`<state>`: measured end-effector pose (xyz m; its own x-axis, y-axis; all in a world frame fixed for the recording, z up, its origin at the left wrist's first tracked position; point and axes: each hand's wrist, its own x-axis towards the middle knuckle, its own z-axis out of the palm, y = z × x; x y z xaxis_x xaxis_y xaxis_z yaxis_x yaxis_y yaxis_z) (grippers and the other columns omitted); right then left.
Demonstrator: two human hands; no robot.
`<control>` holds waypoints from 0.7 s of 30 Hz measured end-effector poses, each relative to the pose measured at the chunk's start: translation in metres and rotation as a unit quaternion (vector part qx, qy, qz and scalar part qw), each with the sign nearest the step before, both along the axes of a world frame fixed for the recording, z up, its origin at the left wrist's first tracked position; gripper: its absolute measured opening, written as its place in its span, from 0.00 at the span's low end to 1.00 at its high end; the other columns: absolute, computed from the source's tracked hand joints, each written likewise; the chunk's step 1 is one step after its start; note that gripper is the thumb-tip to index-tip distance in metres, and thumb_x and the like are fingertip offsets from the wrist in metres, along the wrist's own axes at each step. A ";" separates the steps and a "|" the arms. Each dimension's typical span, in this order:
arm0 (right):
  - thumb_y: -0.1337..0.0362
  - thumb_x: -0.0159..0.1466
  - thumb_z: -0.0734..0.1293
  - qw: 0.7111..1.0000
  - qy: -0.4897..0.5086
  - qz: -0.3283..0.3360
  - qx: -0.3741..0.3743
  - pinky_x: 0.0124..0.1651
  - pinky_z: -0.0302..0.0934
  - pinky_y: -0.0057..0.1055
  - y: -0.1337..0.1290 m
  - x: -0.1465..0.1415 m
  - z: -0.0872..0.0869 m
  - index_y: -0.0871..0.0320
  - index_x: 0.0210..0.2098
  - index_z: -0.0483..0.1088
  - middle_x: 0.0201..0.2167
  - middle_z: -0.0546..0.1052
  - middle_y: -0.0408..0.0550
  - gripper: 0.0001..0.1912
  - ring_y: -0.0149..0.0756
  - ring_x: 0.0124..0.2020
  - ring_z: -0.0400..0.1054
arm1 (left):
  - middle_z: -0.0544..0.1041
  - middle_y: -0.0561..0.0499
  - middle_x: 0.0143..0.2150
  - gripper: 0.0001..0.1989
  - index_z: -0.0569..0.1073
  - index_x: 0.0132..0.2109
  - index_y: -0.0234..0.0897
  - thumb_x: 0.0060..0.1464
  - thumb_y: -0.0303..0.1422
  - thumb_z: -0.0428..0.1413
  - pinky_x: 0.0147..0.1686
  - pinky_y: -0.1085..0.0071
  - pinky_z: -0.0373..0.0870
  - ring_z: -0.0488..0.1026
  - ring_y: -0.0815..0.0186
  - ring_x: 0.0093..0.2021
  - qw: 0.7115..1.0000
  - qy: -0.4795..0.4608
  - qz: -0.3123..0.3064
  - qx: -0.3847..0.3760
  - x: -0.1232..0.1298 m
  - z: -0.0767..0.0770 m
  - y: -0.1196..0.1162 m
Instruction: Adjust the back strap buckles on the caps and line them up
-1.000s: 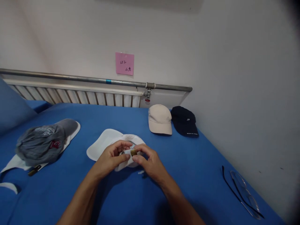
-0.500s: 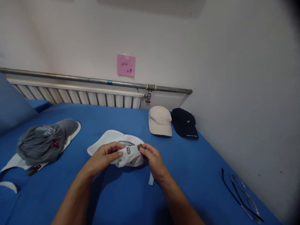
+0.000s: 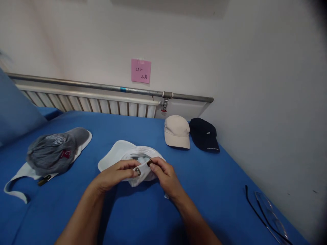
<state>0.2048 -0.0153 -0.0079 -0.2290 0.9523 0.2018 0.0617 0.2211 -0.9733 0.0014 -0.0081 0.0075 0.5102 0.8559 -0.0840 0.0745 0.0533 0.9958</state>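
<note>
A white cap lies on the blue sheet, brim toward the far left and its back opening toward me. My left hand pinches the cap's back strap at a small metal eyelet, thumb beside it. Fingers of my right hand are closed on the strap at a dark brass buckle, a short way right of the eyelet. Below my right wrist a bit of the pale strap end shows; the rest is hidden.
A grey cap rests on another white cap with a loose strap at left. Beige and black caps stand at the back right. Eyeglasses lie near the right edge. A radiator and pipe run behind.
My left thumb has moved onto the eyelet, and the two hands have drawn closer together. The strap end below my right hand is now mostly hidden. The view has shifted slightly.
</note>
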 end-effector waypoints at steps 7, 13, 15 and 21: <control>0.60 0.65 0.63 0.997 -0.038 0.016 0.062 0.37 0.58 0.28 -0.001 -0.002 -0.004 0.54 0.38 0.73 0.31 0.73 0.43 0.08 0.34 0.34 0.66 | 0.79 0.47 0.33 0.15 0.80 0.36 0.33 0.52 0.42 0.58 0.36 0.69 0.67 0.72 0.62 0.35 0.985 -0.111 0.081 -0.106 0.011 -0.011 0.004; 0.61 0.64 0.62 0.998 -0.024 0.038 0.047 0.37 0.59 0.28 0.000 -0.003 -0.004 0.56 0.36 0.73 0.31 0.74 0.42 0.08 0.33 0.33 0.66 | 0.76 0.51 0.29 0.09 0.79 0.31 0.31 0.45 0.34 0.61 0.30 0.74 0.63 0.68 0.68 0.29 0.979 -0.126 0.091 -0.130 0.015 -0.007 0.004; 0.61 0.64 0.62 0.998 -0.019 0.043 0.032 0.35 0.59 0.27 0.000 -0.003 -0.003 0.56 0.35 0.73 0.29 0.73 0.42 0.09 0.32 0.31 0.66 | 0.76 0.51 0.29 0.08 0.79 0.32 0.31 0.42 0.31 0.61 0.29 0.74 0.64 0.68 0.68 0.29 0.978 -0.125 0.093 -0.137 0.014 -0.005 0.004; 0.61 0.60 0.65 0.999 0.001 0.030 -0.012 0.35 0.59 0.28 0.001 -0.002 -0.005 0.56 0.36 0.73 0.29 0.74 0.42 0.08 0.32 0.30 0.65 | 0.75 0.54 0.29 0.14 0.76 0.33 0.34 0.33 0.24 0.64 0.30 0.74 0.66 0.70 0.70 0.27 0.948 -0.203 0.177 -0.167 0.007 -0.006 0.009</control>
